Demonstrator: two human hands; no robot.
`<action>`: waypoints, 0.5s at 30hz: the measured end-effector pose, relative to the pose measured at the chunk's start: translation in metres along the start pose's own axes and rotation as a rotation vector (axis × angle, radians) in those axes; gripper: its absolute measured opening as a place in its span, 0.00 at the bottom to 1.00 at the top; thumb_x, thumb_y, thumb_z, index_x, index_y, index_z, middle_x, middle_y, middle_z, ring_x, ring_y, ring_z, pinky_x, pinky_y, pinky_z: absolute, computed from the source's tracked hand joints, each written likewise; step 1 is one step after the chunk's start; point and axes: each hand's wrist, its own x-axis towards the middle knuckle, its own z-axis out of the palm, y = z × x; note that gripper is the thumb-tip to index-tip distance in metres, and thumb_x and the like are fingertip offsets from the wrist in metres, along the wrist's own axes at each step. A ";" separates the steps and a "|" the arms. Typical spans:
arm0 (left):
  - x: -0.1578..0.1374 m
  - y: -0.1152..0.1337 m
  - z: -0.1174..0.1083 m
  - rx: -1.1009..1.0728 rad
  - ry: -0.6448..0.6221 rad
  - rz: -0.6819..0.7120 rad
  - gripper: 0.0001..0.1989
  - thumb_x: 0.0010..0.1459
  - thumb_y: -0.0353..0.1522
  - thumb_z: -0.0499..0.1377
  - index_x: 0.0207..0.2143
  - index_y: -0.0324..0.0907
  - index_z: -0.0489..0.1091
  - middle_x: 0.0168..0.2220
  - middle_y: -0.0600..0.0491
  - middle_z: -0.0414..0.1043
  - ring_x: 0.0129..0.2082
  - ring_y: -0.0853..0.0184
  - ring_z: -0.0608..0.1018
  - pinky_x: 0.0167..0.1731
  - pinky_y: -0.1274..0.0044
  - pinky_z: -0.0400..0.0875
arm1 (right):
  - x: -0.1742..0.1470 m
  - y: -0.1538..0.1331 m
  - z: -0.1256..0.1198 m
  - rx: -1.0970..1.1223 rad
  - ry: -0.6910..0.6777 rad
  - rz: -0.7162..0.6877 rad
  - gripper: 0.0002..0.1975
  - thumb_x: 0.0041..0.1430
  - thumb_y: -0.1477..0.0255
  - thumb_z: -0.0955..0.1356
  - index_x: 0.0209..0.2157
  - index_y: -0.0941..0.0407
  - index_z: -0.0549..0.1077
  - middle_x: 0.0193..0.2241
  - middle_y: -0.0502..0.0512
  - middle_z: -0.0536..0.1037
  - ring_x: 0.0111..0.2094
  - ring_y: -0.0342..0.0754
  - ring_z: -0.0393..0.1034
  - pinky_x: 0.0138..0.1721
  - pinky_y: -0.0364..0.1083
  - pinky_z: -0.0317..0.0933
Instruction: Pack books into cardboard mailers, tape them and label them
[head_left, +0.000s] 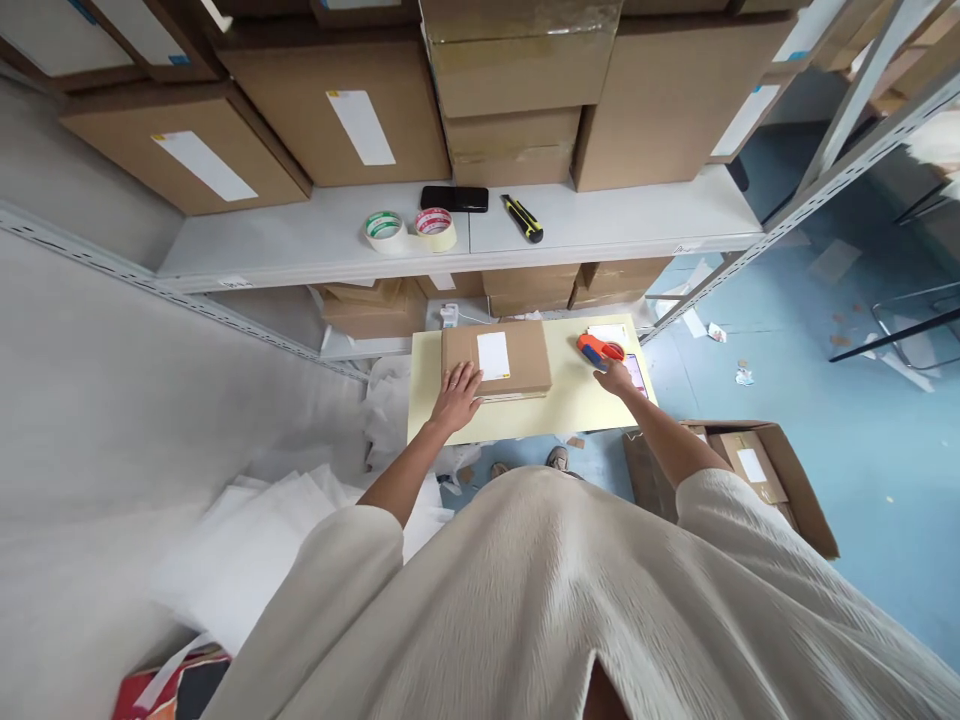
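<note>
A closed cardboard box with a white label lies on a pale yellow tabletop. My left hand rests on the box's near left corner, fingers stretched flat over its top. Toward the right of the tabletop, my right hand has its fingers wrapped round the handle of an orange and blue tape dispenser. Beside that hand lies a phone with a lit screen. A white paper shows behind the dispenser.
On the shelf lie two tape rolls, a dark phone and a box cutter. Boxes stand behind them. White foam sheets are heaped at left. An open carton holding boxes stands at right.
</note>
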 end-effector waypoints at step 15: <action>0.021 0.050 0.003 -0.082 0.086 -0.372 0.35 0.73 0.46 0.59 0.76 0.39 0.65 0.81 0.34 0.57 0.84 0.42 0.55 0.82 0.50 0.48 | 0.063 0.024 0.010 -0.137 -0.068 -0.066 0.22 0.77 0.66 0.63 0.60 0.63 0.80 0.62 0.76 0.78 0.64 0.68 0.68 0.64 0.62 0.52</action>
